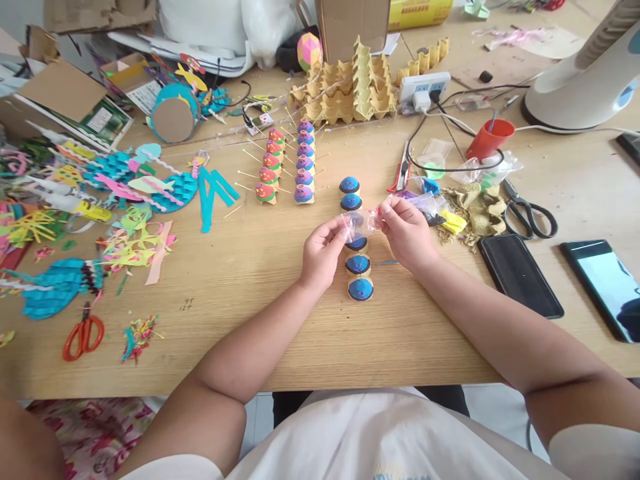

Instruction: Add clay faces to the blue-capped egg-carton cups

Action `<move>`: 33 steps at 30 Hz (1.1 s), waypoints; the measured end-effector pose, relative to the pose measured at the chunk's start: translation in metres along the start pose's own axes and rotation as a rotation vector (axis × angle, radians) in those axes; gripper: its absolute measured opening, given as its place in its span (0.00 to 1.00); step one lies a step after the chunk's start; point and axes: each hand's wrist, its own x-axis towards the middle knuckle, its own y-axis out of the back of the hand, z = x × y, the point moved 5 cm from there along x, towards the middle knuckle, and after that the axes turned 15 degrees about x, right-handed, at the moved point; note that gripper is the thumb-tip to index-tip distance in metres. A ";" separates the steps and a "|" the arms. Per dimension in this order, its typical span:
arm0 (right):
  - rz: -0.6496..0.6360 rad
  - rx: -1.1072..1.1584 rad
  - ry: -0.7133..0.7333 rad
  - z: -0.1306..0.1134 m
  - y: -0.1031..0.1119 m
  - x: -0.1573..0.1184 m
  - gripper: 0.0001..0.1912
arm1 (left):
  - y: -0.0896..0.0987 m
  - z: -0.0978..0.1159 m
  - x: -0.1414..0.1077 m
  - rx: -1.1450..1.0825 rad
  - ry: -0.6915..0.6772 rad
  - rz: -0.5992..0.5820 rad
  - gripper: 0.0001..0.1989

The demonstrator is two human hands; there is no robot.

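1. Your left hand (324, 250) and your right hand (406, 232) meet over the light wooden table (280, 313), both pinched shut on one small clear crinkled plastic bag (364, 221).
2. That bag is stretched between your two sets of fingertips, with the left pinch at its left end and the right pinch at its right end.
3. Directly under the bag runs a row of blue-painted egg-carton cups (358, 263); two cups lie beyond your grip and three lie nearer to you.
4. Just right of your right hand sits a heap of small plastic packets and torn carton scraps (465, 210).
5. Well left of your left hand lie orange-handled scissors (83, 335).
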 end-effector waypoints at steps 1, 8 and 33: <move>0.000 0.003 -0.015 0.000 -0.001 0.000 0.22 | 0.000 0.000 0.000 -0.001 0.003 0.004 0.24; -0.012 0.014 -0.039 0.002 0.000 -0.001 0.23 | -0.001 0.000 0.000 -0.004 -0.003 -0.008 0.23; -0.043 0.127 -0.145 0.002 -0.006 -0.001 0.23 | -0.002 -0.002 0.000 -0.001 -0.022 -0.044 0.24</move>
